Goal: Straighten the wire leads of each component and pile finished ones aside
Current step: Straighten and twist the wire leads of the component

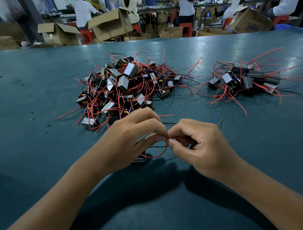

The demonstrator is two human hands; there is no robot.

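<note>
A red wire lead point(160, 154) was pinched between the curled fingers of the left hand point(129, 138) and the right hand point(196, 145), fingertips almost touching. The component point(140, 158) itself was mostly hidden under the left hand, just above the green table point(36, 86). Farther away, a large tangled pile point(124, 84) of components was seen in the middle. A smaller pile point(244, 78) was placed well apart, to the right. Cardboard boxes point(111, 24) and seated workers point(84, 11) were seen beyond the table.

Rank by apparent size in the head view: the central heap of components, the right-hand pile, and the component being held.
1. Central heap
2. Right-hand pile, clearly smaller
3. Held component, smallest, though mostly hidden under the left hand
</note>
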